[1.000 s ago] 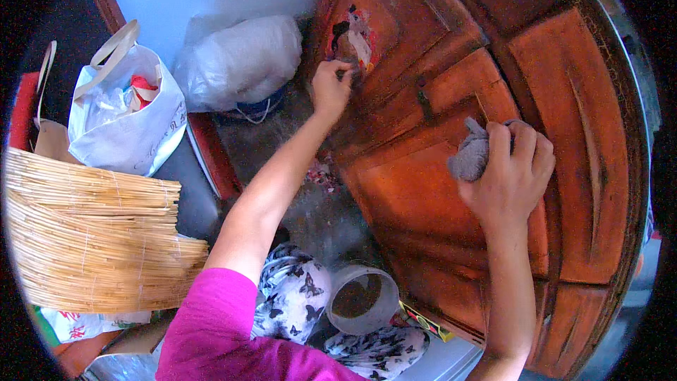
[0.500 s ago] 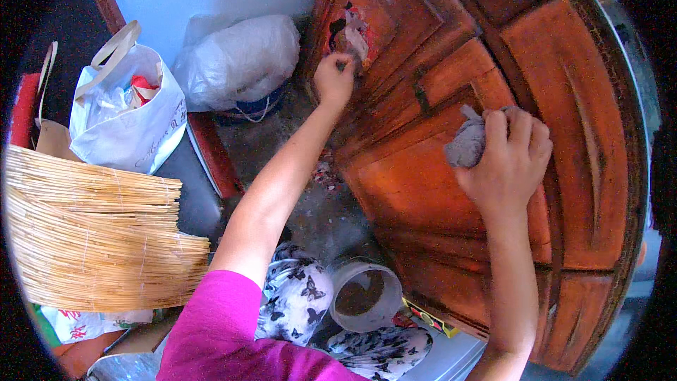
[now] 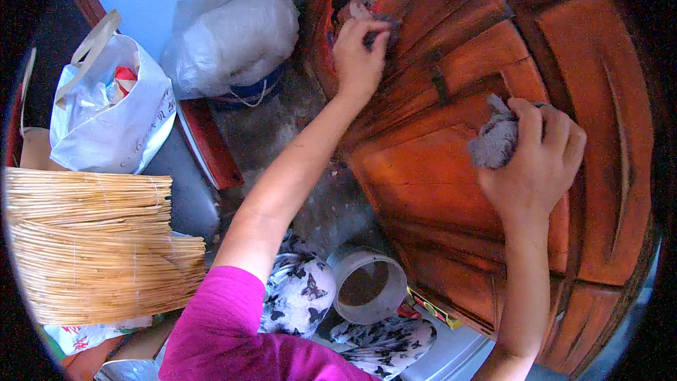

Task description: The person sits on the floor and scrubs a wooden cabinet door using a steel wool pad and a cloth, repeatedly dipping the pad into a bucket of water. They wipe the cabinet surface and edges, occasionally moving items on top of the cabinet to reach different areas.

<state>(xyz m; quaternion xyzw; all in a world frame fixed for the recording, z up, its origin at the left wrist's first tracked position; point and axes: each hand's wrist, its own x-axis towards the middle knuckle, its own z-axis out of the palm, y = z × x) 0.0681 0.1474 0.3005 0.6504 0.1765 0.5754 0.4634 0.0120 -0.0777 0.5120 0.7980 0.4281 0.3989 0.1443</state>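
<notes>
My right hand (image 3: 536,159) is closed round a bunched grey cloth (image 3: 495,140) and rests against the reddish-brown wooden door (image 3: 423,176) with raised panels. Further up, my left hand (image 3: 358,56) reaches the door's upper panel, fingers pinched together. A small dark grey thing shows between thumb and fingers, too little of it to name. Just beyond these fingertips is a ragged patch (image 3: 361,8) of torn paper, red, black and whitish, stuck to the panel.
Between my knees stands a translucent bucket (image 3: 400,289) with murky brown liquid. To the left are a white tote bag (image 3: 116,123), a plastic-wrapped bundle (image 3: 243,42) and a reed mat (image 3: 92,240). A small yellow-edged box (image 3: 438,308) lies by the door's lower edge.
My left hand's thumb and fingers have shifted over the patch, to the right of where they were. The right hand still holds the cloth; the whole view has tilted slightly.
</notes>
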